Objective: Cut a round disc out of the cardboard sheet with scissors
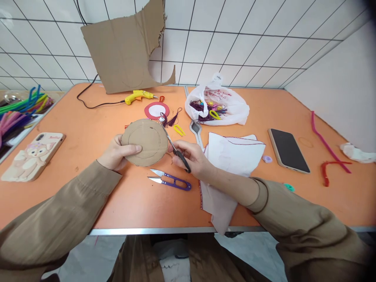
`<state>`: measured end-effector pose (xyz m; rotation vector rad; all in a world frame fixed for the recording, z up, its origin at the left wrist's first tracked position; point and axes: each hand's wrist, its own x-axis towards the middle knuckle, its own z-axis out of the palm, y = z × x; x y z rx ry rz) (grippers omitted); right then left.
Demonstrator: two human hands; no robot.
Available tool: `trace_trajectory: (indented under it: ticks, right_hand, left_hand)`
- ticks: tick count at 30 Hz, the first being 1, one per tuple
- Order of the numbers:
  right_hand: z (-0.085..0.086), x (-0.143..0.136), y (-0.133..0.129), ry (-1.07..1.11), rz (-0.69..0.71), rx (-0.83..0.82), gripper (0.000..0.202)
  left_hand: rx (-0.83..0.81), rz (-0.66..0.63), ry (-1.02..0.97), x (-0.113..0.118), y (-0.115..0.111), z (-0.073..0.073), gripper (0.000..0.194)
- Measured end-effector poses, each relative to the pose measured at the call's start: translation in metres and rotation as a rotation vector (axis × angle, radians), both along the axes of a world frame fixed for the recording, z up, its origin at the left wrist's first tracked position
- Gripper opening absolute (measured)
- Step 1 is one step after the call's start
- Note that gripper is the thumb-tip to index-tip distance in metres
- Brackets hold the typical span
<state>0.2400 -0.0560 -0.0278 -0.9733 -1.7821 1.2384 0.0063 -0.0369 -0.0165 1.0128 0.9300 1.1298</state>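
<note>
My left hand [119,152] pinches the left side of a round cardboard disc [145,143], thumb on top. A ring is drawn or scored inside the disc's edge. In my right hand [192,156] is a pair of scissors [182,159] with dark handles, its blades at the disc's right edge. Just below lie purple thread snips [173,182] on the orange table [132,207]. Behind the disc sit a red-rimmed white circle [153,111], a dark tassel [173,118] and a yellow clip [179,130]. A white cloth [232,156] with dark red stitching lies beside my right hand.
A large cardboard sheet [120,55] leans on the tiled wall, with a yellow glue gun [139,96] before it. A white plastic bag [232,107] holds craft bits. Phones [289,150] lie at both sides; pipe cleaners [329,141] at right, more in a tray at left.
</note>
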Motion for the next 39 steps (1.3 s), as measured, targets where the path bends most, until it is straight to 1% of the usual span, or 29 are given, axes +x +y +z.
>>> trace_trajectory:
  ticks: [7, 17, 26, 31, 39]
  right_hand:
    - [-0.0011, 0.0001, 0.0016, -0.016, 0.026, 0.017, 0.021]
    - [-0.0017, 0.0008, 0.0013, 0.036, 0.076, 0.010, 0.021]
    - [-0.0023, -0.0004, -0.0001, -0.001, 0.029, 0.048, 0.018]
    - [-0.0005, -0.0006, 0.0000, -0.001, 0.023, 0.023, 0.021]
    - [0.0002, -0.0017, -0.0003, 0.017, 0.036, 0.062, 0.017]
  left_hand:
    - [-0.002, -0.024, -0.007, -0.0043, 0.0048, 0.0008, 0.028]
    - [-0.014, -0.100, 0.011, -0.0034, 0.0022, 0.0017, 0.031]
    - [-0.017, -0.084, -0.016, -0.0029, 0.0017, 0.0018, 0.030]
    - [-0.014, -0.096, -0.021, -0.0050, 0.0038, 0.0000, 0.029]
    - [-0.037, -0.140, 0.005, -0.0023, -0.0009, 0.0026, 0.031]
